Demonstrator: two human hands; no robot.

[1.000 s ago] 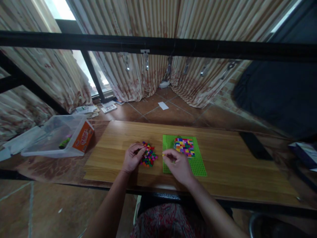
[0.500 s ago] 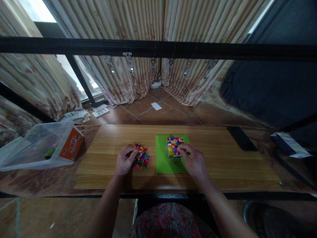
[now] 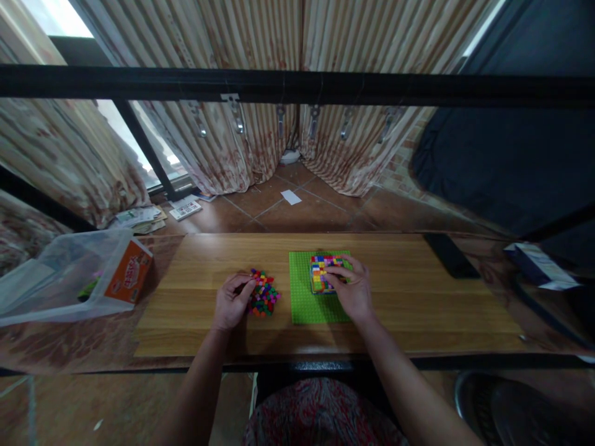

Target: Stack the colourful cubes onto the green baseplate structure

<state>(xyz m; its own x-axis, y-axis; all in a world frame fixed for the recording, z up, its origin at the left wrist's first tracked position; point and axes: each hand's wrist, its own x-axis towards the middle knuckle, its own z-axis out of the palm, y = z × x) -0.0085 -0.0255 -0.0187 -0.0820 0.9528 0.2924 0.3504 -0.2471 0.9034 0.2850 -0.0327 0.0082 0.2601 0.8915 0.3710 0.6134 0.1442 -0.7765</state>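
Note:
A green studded baseplate (image 3: 302, 303) lies on the wooden board, and a block of small multicoloured toy bricks (image 3: 320, 266) is built up on it. Over this block is my right hand (image 3: 356, 291), its thumb and index fingertips close together at the upper surface and the other fingers reaching across the far right side. Whatever those fingertips hold is too small to make out. To the left is a loose pile of small coloured bricks (image 3: 266, 300). My left hand (image 3: 232, 301) rests at the pile's left edge, thumb and index finger pinched; what they grip is unclear.
A clear plastic bin (image 3: 60, 272) with an orange label stands left of the wooden board (image 3: 199, 260). A black phone-like slab (image 3: 450, 256) lies at the board's right end. Beyond it sits a dark blue and white packet (image 3: 539, 265). A black rail (image 3: 260, 87) crosses ahead.
My right hand has moved slightly left over the brick block, with its outer fingers now stretched further across it. The left hand stays by the pile. The whole view has shifted slightly.

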